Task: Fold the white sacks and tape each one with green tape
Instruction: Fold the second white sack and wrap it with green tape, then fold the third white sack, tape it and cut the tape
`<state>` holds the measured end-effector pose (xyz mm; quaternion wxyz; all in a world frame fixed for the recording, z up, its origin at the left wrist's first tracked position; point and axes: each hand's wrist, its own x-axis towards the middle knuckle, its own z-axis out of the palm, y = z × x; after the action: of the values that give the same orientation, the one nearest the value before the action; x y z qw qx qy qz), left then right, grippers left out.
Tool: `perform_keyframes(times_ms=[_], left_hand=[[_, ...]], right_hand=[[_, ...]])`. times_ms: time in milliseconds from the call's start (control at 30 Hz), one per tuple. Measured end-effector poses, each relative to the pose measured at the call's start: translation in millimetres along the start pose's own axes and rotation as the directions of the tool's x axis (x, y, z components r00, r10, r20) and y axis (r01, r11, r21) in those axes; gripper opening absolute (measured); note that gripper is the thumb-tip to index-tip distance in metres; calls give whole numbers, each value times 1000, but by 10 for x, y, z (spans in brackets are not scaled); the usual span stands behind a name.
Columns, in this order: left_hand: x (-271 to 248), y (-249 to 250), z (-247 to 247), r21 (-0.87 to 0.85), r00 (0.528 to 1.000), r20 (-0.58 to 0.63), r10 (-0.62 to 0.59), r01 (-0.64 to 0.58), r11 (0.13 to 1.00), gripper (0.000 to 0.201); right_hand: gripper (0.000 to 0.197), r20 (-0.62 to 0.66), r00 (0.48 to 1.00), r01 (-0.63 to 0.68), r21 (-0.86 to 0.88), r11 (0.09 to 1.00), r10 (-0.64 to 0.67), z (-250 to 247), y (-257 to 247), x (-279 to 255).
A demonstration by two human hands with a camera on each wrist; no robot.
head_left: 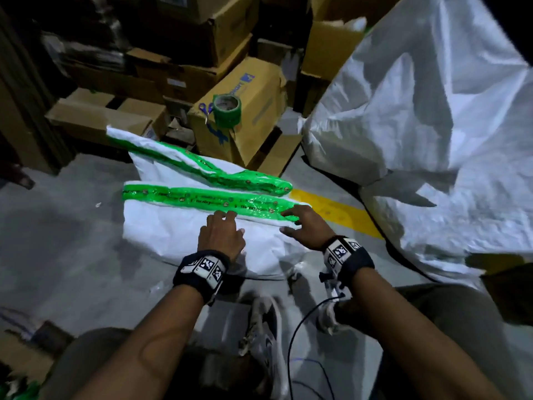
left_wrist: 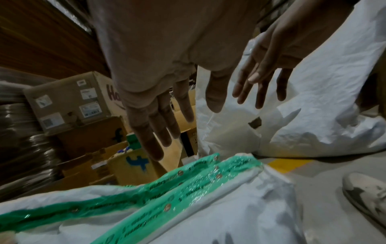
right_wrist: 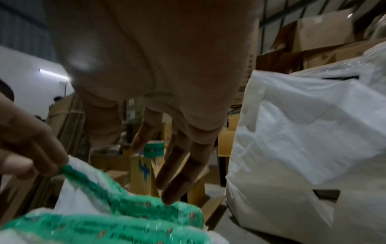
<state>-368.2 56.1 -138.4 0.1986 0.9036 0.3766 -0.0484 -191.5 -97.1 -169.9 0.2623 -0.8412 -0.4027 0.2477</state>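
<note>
A folded white sack [head_left: 173, 229] lies on the floor in front of me, with a strip of green tape [head_left: 202, 197] along its far edge. Both hands lie on it. My left hand [head_left: 222, 229] rests flat with its fingertips at the tape's edge, and its fingers [left_wrist: 158, 125] show straight in the left wrist view. My right hand [head_left: 300, 223] rests at the sack's right end, straight fingers [right_wrist: 177, 166] touching the tape [right_wrist: 129, 206]. Behind lies a second taped sack [head_left: 173, 160]. The green tape roll [head_left: 227, 111] stands on a cardboard box [head_left: 253, 131].
Blue-handled scissors [head_left: 205, 109] lie beside the roll. A big crumpled white sack [head_left: 432, 116] fills the right side. Stacked cardboard boxes [head_left: 178, 53] stand at the back. My shoes [head_left: 268, 336] and a black cable [head_left: 302, 321] are near me on the grey floor; a yellow line [head_left: 331, 209] runs right.
</note>
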Motion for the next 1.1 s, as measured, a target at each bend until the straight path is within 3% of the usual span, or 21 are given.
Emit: perform_keyframes(times_ms=[200, 300, 367, 433, 567, 667, 767, 900, 967, 1100], left_hand=[[-507, 596, -100, -5, 988, -53, 147, -147, 989, 45], [-758, 897, -63, -31, 976, -77, 206, -209, 977, 43], [-916, 1090, -3, -55, 967, -81, 240, -245, 968, 42], [-1048, 1269, 53, -62, 958, -68, 277, -281, 958, 40], [-1196, 1535, 108, -81, 932, -47, 359, -362, 929, 36], [-1174, 1708, 79, -110, 908, -65, 414, -419, 901, 33], [-983, 1969, 42, -144, 872, -88, 482, -490, 860, 32], [-501, 2482, 46, -158, 843, -84, 531, -537, 829, 31], [-210, 2780, 70, -182, 842, -84, 532, -538, 823, 31], [428, 3317, 180, -262, 847, -76, 525, -525, 809, 26]], right_hand=[[33, -211, 973, 133, 172, 976, -95, -582, -161, -997], [23, -371, 929, 106, 310, 945, 17, -645, 66, -1540], [17, -468, 872, 51, 379, 924, 144, -616, 254, -1883], [15, -502, 837, -8, 386, 922, 217, -599, 413, -2139], [16, -523, 818, -25, 384, 923, 240, -732, 508, -2376], [13, -587, 779, -12, 338, 941, 221, -991, 460, -2288], [12, -665, 730, 95, 323, 942, 154, -1397, 421, -1986], [14, -678, 718, 104, 328, 939, 158, -1889, 661, -1476], [15, -692, 691, 71, 354, 933, 210, -2141, 927, -1203], [33, -649, 596, -175, 470, 865, 473, -2486, 1757, -600]])
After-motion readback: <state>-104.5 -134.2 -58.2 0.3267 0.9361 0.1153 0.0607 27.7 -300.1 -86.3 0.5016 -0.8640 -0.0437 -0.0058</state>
